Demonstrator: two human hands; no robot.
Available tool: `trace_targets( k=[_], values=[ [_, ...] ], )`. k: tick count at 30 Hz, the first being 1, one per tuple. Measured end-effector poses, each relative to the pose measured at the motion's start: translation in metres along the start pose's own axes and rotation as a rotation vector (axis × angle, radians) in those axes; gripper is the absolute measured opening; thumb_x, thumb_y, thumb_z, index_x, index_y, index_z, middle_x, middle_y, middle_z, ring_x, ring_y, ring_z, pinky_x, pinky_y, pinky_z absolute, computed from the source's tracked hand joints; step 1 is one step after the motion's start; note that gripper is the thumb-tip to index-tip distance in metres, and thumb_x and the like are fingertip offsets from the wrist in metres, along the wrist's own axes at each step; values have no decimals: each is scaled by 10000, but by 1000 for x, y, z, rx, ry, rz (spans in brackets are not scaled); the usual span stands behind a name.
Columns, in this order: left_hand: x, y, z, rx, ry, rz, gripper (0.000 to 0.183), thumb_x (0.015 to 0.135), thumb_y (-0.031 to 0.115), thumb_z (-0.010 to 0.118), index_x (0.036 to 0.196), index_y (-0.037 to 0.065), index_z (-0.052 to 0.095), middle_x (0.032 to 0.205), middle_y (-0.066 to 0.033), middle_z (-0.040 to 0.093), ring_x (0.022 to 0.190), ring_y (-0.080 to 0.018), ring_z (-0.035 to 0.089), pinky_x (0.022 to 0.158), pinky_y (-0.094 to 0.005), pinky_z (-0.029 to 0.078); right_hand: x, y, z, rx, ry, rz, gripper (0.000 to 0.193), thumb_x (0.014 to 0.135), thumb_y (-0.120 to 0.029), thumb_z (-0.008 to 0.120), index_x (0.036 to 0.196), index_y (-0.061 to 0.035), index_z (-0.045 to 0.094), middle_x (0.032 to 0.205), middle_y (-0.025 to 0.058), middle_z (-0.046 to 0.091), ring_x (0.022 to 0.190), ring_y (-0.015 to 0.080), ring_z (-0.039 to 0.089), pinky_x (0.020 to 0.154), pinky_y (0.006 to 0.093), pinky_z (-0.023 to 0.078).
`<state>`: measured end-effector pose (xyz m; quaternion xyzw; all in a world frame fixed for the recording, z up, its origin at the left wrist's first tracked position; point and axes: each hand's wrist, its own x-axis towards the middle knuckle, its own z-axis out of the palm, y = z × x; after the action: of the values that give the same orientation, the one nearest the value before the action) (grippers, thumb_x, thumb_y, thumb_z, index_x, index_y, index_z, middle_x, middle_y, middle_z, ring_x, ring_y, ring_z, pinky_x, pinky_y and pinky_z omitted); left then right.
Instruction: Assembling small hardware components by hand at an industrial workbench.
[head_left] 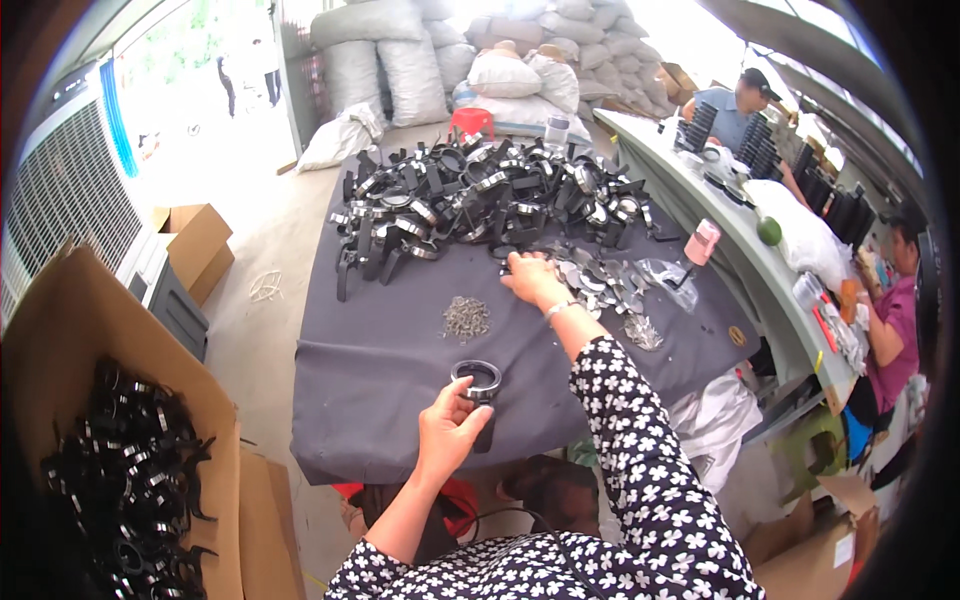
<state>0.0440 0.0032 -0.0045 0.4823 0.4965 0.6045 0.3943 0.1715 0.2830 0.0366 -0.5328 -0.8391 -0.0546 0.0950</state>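
Note:
My left hand (pixel 450 425) holds a black ring clamp with a metal band (pixel 477 378) over the near edge of the dark cloth-covered table (pixel 370 360). My right hand (pixel 533 278) reaches forward and rests on a scatter of flat metal pieces (pixel 600 280) at the table's middle right; whether it grips one I cannot tell. A big heap of black and metal clamps (pixel 480 200) covers the far half of the table. A small pile of little screws (pixel 466 317) lies between my two hands.
An open cardboard box (pixel 120 470) at lower left holds several finished black clamps. A small empty carton (pixel 195 245) sits on the floor. White sacks (pixel 400 60) are stacked at the back. Two other people work at a long bench (pixel 720 220) on the right.

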Motion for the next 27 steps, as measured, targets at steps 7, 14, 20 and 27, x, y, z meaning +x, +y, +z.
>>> trace_targets(
  k=[7, 14, 20, 27],
  values=[
    [1, -1, -5, 6, -1, -2, 450, 812, 6, 684, 1241, 22, 550, 792, -11, 606, 598, -33, 547, 484, -187, 436, -42, 7, 1, -82, 85, -239, 217, 789, -220, 661, 948, -94, 586, 986, 91, 638, 1010, 285, 569, 853, 456, 454],
    [11, 9, 8, -32, -45, -2, 499, 755, -28, 700, 1231, -12, 553, 825, -29, 625, 670, -33, 573, 615, -191, 476, -60, 50, -6, 235, 252, -375, 155, 802, -233, 640, 848, -85, 642, 824, 92, 648, 858, 291, 611, 804, 413, 463],
    [0, 7, -17, -31, 43, 31, 472, 742, 10, 719, 1194, 8, 583, 770, -7, 610, 620, -18, 536, 561, -198, 463, 9, 31, -10, 105, 450, -126, 171, 810, -233, 620, 768, -67, 626, 835, 130, 642, 823, 340, 625, 698, 442, 505],
    [-7, 6, -1, 92, -23, 106, 481, 773, 52, 723, 1230, 39, 575, 713, -4, 601, 591, -9, 512, 553, -190, 439, 44, 93, 10, -90, 187, 278, 288, 797, -308, 678, 855, -27, 690, 960, 201, 668, 924, 363, 648, 780, 431, 530]
  ],
)
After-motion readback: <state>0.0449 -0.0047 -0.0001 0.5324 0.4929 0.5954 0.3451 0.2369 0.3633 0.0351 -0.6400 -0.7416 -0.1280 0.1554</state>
